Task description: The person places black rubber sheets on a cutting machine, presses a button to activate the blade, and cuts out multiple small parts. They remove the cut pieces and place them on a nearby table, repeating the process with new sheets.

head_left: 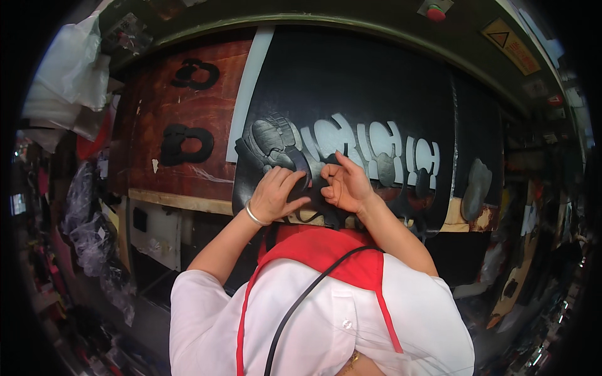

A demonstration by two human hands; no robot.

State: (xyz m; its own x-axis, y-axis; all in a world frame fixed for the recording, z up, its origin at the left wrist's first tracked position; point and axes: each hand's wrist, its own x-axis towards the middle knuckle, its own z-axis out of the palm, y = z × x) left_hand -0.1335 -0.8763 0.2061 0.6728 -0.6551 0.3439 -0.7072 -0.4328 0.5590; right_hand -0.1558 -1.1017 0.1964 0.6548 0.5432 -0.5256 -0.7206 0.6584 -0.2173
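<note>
While your red apron (326, 257) lies just below the near edge of the bench (219, 106), the black sheet (357, 69) droops partly over it. Your left hand (273, 194) spreads thumb from fingers beside the stacked pieces (269, 135); your right hand (346, 187) is half curled, any hold unclear. White cut-outs (327, 135) run rightward. Beyond, uncut sheet leaves open room; leftward, two black shapes (172, 147) sit apart.

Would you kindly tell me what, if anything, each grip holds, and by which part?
Left grip is at the lower end of a dark curved piece; hold unclear. Right grip holds nothing visible.
</note>
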